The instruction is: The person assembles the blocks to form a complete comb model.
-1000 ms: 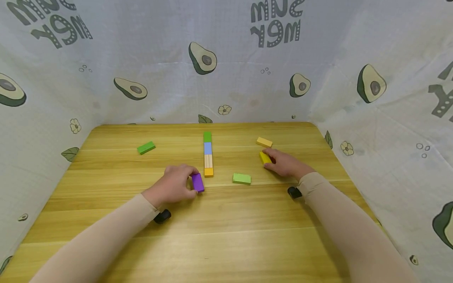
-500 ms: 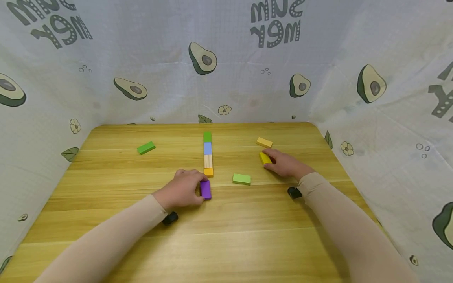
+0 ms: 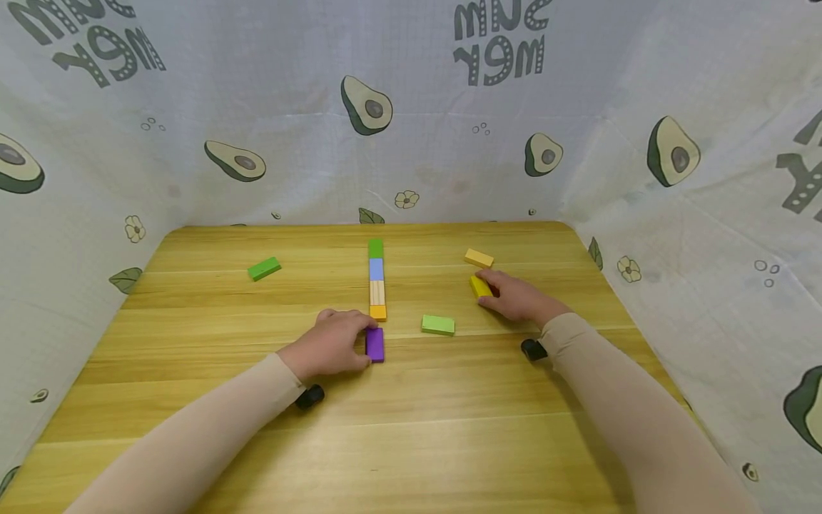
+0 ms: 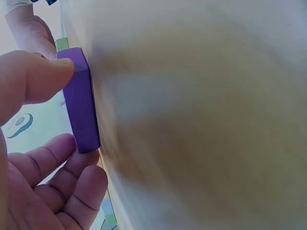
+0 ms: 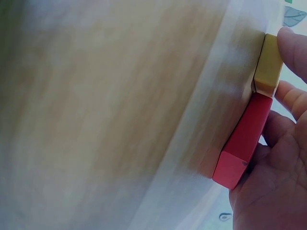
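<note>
I've the left hand [image 3: 329, 344] pinching a purple, wooden-looking oblong block [image 3: 375, 345] by its ends, perhaps for steady alignment; right hand [image 3: 515, 295] pinches a yellow oblong block [image 3: 479, 287].

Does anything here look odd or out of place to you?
The lettering on the cloth reads backwards, as if mirrored. On the table, the leftmost green block lies slanted, apart from the straight row of blocks.
</note>
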Available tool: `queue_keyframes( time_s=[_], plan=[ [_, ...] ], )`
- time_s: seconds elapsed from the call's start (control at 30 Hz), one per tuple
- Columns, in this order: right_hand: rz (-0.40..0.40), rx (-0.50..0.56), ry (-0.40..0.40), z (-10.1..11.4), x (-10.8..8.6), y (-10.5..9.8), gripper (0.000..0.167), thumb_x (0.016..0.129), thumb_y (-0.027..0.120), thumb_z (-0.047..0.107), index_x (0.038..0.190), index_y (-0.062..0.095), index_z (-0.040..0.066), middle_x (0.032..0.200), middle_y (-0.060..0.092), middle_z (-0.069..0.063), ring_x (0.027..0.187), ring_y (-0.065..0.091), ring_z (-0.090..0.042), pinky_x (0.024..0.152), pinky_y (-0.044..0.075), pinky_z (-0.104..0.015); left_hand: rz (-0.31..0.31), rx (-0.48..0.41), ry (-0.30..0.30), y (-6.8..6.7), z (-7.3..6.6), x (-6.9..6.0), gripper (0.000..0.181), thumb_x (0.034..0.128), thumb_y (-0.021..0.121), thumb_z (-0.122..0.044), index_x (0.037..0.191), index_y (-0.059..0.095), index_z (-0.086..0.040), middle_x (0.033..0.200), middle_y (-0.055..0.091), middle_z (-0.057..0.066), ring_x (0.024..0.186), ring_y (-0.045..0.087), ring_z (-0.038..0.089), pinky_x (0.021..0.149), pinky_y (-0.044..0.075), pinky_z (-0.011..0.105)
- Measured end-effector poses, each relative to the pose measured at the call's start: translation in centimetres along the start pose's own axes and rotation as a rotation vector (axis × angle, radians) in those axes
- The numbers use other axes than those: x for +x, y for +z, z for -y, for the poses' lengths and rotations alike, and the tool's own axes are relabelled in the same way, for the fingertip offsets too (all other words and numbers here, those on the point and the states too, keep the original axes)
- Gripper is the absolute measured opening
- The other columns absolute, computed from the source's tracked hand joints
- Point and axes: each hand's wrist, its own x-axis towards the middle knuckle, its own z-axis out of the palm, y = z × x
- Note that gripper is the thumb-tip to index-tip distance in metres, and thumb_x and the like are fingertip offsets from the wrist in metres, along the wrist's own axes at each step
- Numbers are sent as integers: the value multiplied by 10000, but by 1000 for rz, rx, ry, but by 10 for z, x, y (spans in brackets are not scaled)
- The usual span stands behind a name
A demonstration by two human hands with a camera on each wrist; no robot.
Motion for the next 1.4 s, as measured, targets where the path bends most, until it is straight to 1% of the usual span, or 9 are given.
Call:
queue_keyframes(
  time_s=[0.17, 0.3, 0.47, 0.6, 1.0, 1.27, 1.4],
  plan=[
    [-5, -7, -3, 2, 0, -1, 669, 1103, 564, 300, 1654, 277, 54, 1640, 351, -297, 1426, 464, -449, 1216, 358, -616, -13, -10, -33, -2, 1, -2, 598, 871, 843, -345, 1384, 652, -103, 1389, 685, 38, 1334, 618, 216, 1192, 308, 558],
    [-7, -21, -6, 2, 0, -1, 665, 1104, 562, 301, 1651, 281, 49, 1644, 340, -306, 1434, 456, -461, 1220, 350, -621, -27, -8, -47, -3, 1, -2, 591, 876, 849, -351, 1375, 658, -99, 1367, 696, 42, 1326, 624, 220, 1176, 318, 576],
    [-5, -32, -7, 3, -1, -2, 666, 1105, 561, 303, 1652, 279, 49, 1659, 317, -309, 1455, 436, -475, 1228, 339, -623, -41, -7, -50, -2, 0, 0, 593, 878, 856, -355, 1373, 661, -95, 1369, 701, 47, 1323, 628, 230, 1143, 339, 568],
    [0, -20, -1, 2, -1, -2, 667, 1105, 559, 298, 1657, 272, 56, 1662, 315, -302, 1462, 432, -472, 1230, 341, -619, -45, -11, -54, -2, 0, 1, 592, 879, 860, -357, 1367, 663, -86, 1368, 704, 48, 1323, 631, 234, 1133, 345, 563],
    [-1, 4, 0, 3, -1, -2, 669, 1103, 565, 283, 1658, 270, 56, 1661, 320, -297, 1460, 434, -460, 1232, 342, -614, -41, -13, -73, -1, 0, 6, 575, 887, 856, -360, 1360, 665, -94, 1371, 703, 35, 1344, 622, 222, 1161, 324, 567],
    [3, 10, 4, 2, 0, -1, 672, 1099, 570, 273, 1661, 267, 64, 1670, 307, -291, 1473, 423, -460, 1237, 336, -612, -52, -20, -69, -3, -2, 5, 574, 884, 861, -349, 1354, 666, -85, 1358, 709, 45, 1328, 632, 245, 1141, 336, 572],
    [7, 11, 0, 2, 0, -1, 666, 1100, 569, 271, 1658, 270, 64, 1654, 332, -292, 1456, 439, -452, 1227, 348, -613, -51, -20, -67, -2, -2, 6, 580, 886, 859, -351, 1362, 663, -85, 1360, 707, 44, 1327, 631, 242, 1139, 337, 568]
  ],
)
